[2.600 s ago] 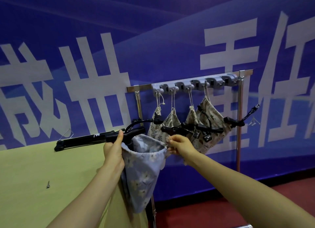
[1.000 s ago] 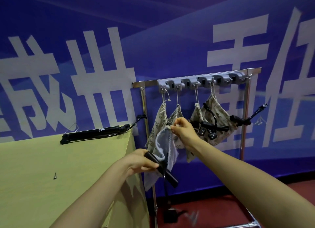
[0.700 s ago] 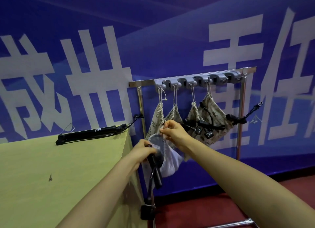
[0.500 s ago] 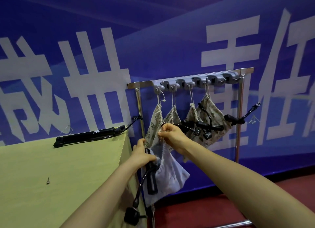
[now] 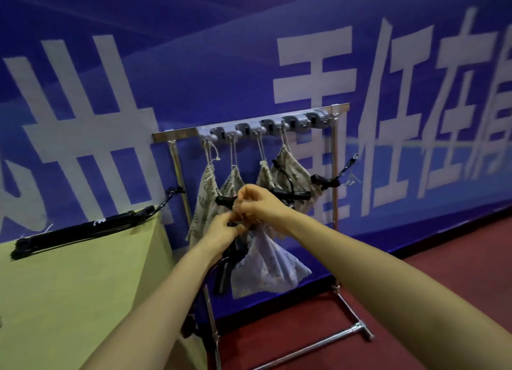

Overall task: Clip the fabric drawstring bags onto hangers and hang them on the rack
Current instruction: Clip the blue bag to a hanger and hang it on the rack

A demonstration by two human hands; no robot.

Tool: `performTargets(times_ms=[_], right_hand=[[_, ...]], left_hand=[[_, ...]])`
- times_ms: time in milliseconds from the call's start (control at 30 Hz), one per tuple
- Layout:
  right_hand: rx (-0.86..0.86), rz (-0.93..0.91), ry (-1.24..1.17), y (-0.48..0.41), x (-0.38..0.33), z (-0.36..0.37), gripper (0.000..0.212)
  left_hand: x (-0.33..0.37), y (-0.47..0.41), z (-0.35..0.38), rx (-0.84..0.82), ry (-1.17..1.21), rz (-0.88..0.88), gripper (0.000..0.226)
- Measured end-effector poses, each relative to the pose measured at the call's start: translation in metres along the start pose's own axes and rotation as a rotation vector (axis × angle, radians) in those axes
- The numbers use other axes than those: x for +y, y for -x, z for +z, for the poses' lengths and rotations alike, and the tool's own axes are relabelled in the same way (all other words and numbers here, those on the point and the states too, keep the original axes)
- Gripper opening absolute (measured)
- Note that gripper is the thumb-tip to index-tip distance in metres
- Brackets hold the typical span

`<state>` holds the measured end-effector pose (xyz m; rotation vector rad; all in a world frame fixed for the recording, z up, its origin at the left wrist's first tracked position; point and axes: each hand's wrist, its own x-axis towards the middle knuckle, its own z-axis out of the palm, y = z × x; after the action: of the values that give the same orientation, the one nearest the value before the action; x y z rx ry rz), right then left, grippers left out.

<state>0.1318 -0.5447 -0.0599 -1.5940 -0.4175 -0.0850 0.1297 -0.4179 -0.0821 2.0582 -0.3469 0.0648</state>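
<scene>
right now both hands meet in the middle of the frame, in front of the rack [image 5: 177,134], fingers curled and nearly touching each other. the left hand [image 5: 221,229] is closed round the upper end of a black hanger [image 5: 225,272], whose body dangles straight down below the wrist. the right hand [image 5: 261,205], just above and to the right, pinches the gathered mouth of the light blue bag [image 5: 270,267]. motion blur hides whether the hanger's clip bites the fabric. the bag droops below the hands with its lower corner pointing right, clear of the red floor [image 5: 443,261]. behind the hands, four patterned bags [image 5: 201,206] hang by their drawstrings from a grey hook strip [image 5: 266,126] on the rack's top bar. other black hangers sit among the right-hand ones, and one jutting hanger [image 5: 327,180] reaches toward the right post. at the left of the frame a yellow-green tabletop [image 5: 69,292] carries a bundle of hangers [image 5: 83,231] along its far edge. a blue banner [image 5: 249,51] with large white characters fills the background.
</scene>
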Motion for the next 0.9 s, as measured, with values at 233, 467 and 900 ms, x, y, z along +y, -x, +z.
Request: performTargets(times_ms=[233,467,900], right_hand=[[0.407,-0.078,0.024,0.022,0.005,-0.068,0.031],[0.567,-0.034,0.235,0.019,0.013,-0.175,0.029],[0.439,-0.028,-0.028,-0.016,0.023,-0.252,0.026]], left_hand=[[0.040,-0.028,0.074,-0.106,-0.114,0.052,0.020],[0.082,-0.077,0.159,-0.105,-0.087,0.018,0.022],[0.086,-0.152,0.213,-0.139,0.230,-0.031,0.022]])
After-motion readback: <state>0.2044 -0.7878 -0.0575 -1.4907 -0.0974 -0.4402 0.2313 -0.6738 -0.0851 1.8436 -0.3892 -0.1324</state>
